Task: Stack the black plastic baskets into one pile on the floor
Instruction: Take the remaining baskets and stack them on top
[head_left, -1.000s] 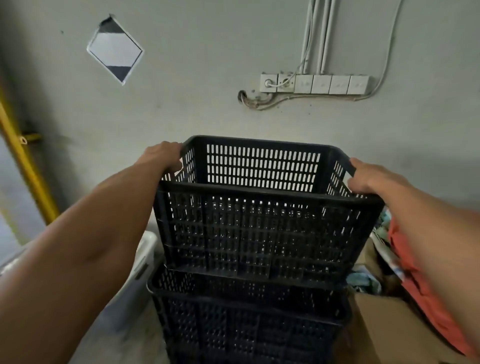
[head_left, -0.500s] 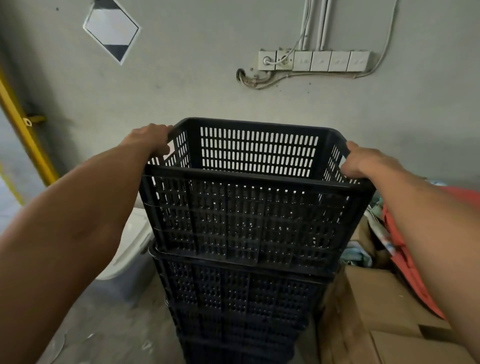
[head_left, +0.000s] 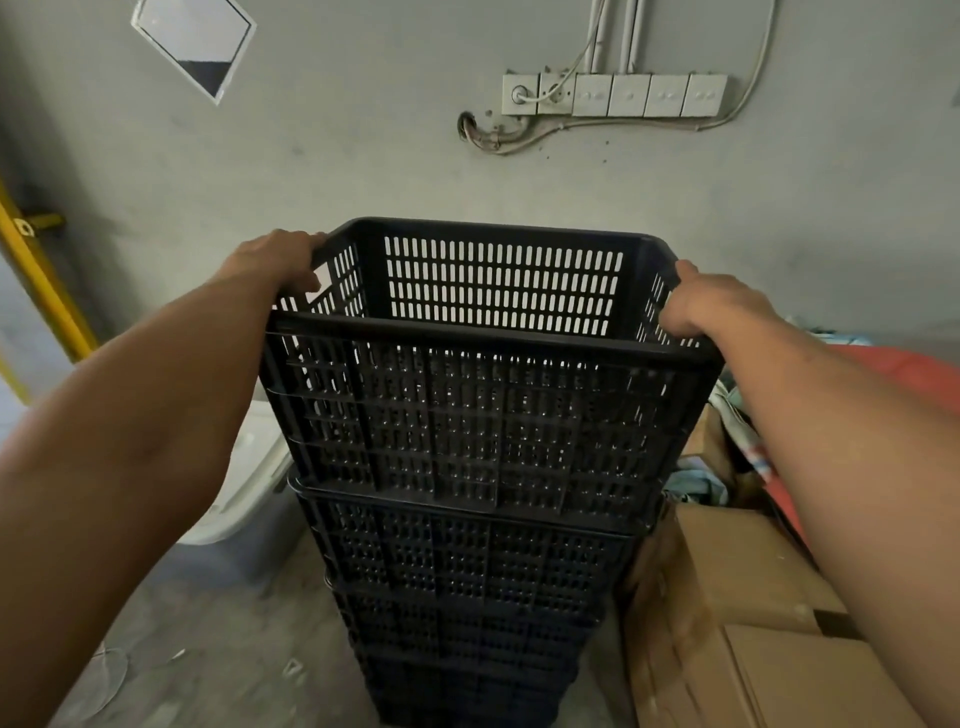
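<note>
A black slotted plastic basket (head_left: 483, 415) sits on top of a pile of black baskets (head_left: 467, 597) that stands on the concrete floor against the wall. Its base rests in the rim of the basket below. My left hand (head_left: 275, 260) grips the top basket's left rim near the far corner. My right hand (head_left: 706, 306) grips its right rim. The inside of the top basket looks empty. The lowest baskets in the pile are dark and partly hidden.
Cardboard boxes (head_left: 748, 623) stand close on the right, with cloth and a red item (head_left: 914, 364) behind them. A white plastic tub (head_left: 249, 488) sits on the left. A yellow bar (head_left: 41, 280) runs at far left. Wall sockets and cables (head_left: 613, 96) are above.
The top basket has come down onto the pile; the gap below it has closed. My view has tilted down, so more of the lower pile and floor shows. Both hands keep their grip.
</note>
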